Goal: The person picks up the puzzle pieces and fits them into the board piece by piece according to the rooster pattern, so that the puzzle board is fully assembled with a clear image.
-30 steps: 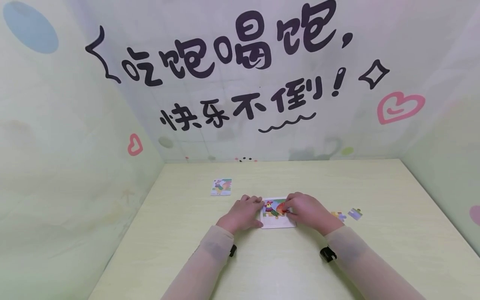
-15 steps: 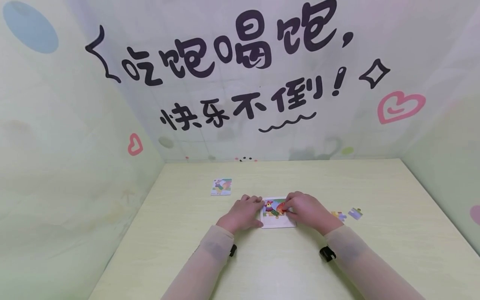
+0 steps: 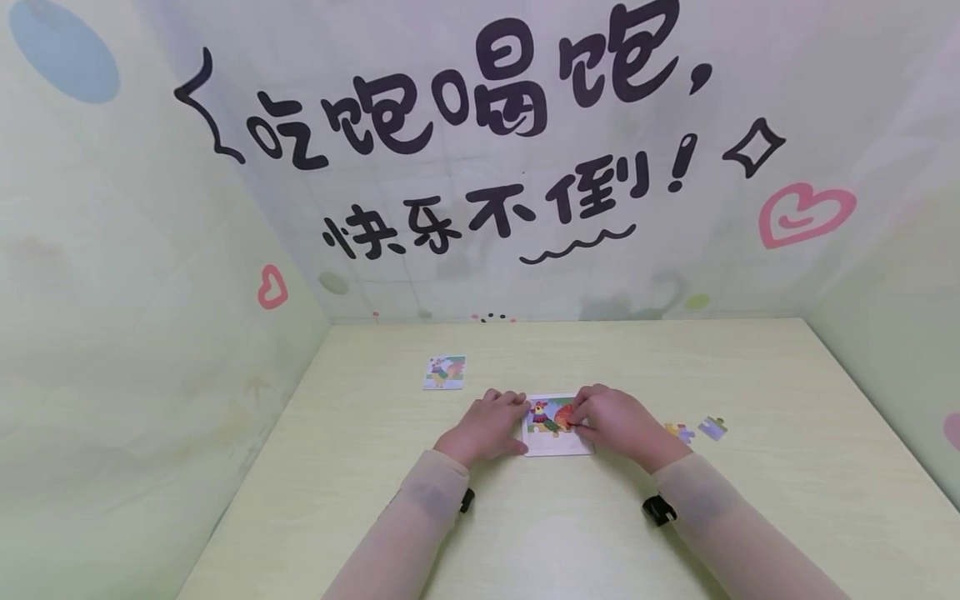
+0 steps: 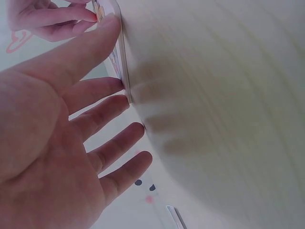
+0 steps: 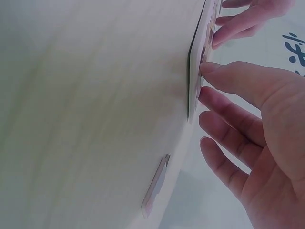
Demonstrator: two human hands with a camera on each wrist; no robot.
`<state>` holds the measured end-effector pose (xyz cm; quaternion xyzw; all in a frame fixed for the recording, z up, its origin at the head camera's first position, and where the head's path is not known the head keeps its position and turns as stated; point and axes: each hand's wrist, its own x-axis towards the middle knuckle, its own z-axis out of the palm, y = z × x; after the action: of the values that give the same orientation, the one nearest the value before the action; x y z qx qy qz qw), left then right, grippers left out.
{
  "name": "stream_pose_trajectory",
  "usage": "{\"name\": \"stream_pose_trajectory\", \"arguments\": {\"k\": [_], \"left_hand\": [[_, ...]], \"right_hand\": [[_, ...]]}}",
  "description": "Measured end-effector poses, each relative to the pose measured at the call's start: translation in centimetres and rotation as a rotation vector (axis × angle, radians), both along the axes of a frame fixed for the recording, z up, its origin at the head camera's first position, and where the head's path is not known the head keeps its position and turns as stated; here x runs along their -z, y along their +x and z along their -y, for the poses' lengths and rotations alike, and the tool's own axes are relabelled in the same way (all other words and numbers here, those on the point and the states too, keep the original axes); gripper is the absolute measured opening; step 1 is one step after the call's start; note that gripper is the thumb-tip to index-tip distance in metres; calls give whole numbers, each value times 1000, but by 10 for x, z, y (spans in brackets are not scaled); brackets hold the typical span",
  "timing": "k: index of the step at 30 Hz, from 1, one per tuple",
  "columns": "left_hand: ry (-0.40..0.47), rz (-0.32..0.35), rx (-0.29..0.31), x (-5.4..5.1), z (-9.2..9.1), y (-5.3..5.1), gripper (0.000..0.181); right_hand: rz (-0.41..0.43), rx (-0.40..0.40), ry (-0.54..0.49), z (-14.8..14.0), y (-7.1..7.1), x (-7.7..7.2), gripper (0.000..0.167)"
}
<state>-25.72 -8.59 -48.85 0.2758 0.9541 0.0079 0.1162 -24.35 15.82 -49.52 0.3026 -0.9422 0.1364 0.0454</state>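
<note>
A white puzzle tray [image 3: 555, 447] lies flat in the middle of the table. Across its far half, joined pieces form a colourful rooster picture [image 3: 551, 415]; the bare near half is white. My left hand [image 3: 487, 429] rests along the tray's left side, thumb and index fingertips touching its edge while the other fingers stay extended, as the left wrist view shows. My right hand [image 3: 618, 423] pinches a puzzle piece between thumb and index finger at the right part of the picture. Those fingers hide most of that piece.
A small rooster picture card [image 3: 444, 372] lies at the back left. Right of my right hand are loose yellow and lilac pieces [image 3: 681, 432], partly behind the wrist, and a separate lilac piece [image 3: 713, 428]. Printed fabric walls [image 3: 450, 275] border the table.
The piece under my right fingertips seems to have shifted slightly against the rooster's tail. Both hands stay nearly in place, and the head view has moved a little.
</note>
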Motion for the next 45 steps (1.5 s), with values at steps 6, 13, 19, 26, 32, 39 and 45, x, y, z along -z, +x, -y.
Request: {"name": "stream_pose_trajectory", "arguments": {"k": [6, 13, 19, 26, 32, 39, 45], "left_hand": [[-2, -5, 3, -1, -1, 0, 77], [-2, -3, 0, -1, -1, 0, 76], [-3, -1, -1, 0, -1, 0, 77], [-4, 4, -3, 0, 0, -1, 77], [-5, 4, 2, 2, 0, -2, 77], [6, 6, -1, 3, 0, -2, 77], [-1, 7, -2, 1, 0, -2, 77]], "right_hand": [[-17, 2, -12, -2, 0, 2, 10], [2, 21, -12, -2, 0, 2, 10], [29, 35, -17, 0, 0, 0, 9], [51, 29, 17, -1, 1, -2, 11], [74, 9, -16, -6, 2, -1, 17], [56, 2, -42, -19, 5, -5, 22], [40, 6, -60, -38, 8, -5, 20]]}}
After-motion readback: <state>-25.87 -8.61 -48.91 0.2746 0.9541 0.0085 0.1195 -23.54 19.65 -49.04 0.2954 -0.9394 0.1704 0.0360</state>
